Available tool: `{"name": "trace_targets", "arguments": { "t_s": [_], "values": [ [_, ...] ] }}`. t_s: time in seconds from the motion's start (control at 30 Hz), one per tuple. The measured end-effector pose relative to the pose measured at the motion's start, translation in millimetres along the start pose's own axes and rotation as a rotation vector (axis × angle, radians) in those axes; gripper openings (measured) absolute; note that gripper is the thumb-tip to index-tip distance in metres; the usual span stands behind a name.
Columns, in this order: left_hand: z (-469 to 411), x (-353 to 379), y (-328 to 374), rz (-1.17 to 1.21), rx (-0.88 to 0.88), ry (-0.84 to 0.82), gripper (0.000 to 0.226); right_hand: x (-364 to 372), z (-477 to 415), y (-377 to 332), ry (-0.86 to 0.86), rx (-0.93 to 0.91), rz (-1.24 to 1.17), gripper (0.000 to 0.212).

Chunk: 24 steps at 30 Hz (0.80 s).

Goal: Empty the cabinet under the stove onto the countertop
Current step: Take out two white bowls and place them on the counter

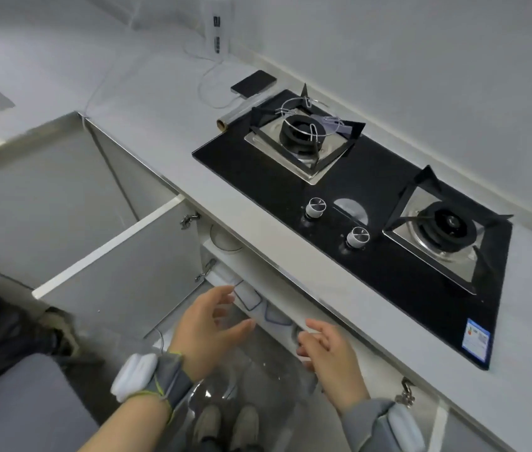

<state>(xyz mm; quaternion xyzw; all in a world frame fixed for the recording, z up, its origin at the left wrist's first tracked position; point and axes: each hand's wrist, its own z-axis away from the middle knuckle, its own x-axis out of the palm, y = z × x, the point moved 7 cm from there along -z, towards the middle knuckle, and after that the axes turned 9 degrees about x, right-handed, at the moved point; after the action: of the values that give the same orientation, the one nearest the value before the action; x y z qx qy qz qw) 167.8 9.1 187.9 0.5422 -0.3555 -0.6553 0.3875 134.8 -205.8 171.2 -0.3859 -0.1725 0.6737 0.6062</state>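
Left hand and right hand are hovering before the cabinet, palms facing, fingers loosely spread, gripping nothing discernible. Countertop is carrying the stove; cabinet is sitting beneath, door standing open leftward. Roll is lying beside stove, long axis running along its left edge.

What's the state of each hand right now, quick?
Left hand: open, fingers loosely spread, nothing gripped.
Right hand: open, fingers nearly straight, nothing gripped.
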Motion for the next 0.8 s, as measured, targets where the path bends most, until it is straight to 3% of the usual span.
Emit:
{"name": "trace_targets", "arguments": {
  "t_s": [0.47,0.8],
  "values": [
    [-8.5,79.0,-167.4,0.133,-0.023,0.234,0.055,80.2,-132.1,139.1,0.012,-0.061,-0.111,0.018],
    [126.5,75.7,-188.8,0.186,0.162,0.286,0.049,88.6,-32.5,222.5,0.061,-0.217,-0.213,0.022]
  ]
}}
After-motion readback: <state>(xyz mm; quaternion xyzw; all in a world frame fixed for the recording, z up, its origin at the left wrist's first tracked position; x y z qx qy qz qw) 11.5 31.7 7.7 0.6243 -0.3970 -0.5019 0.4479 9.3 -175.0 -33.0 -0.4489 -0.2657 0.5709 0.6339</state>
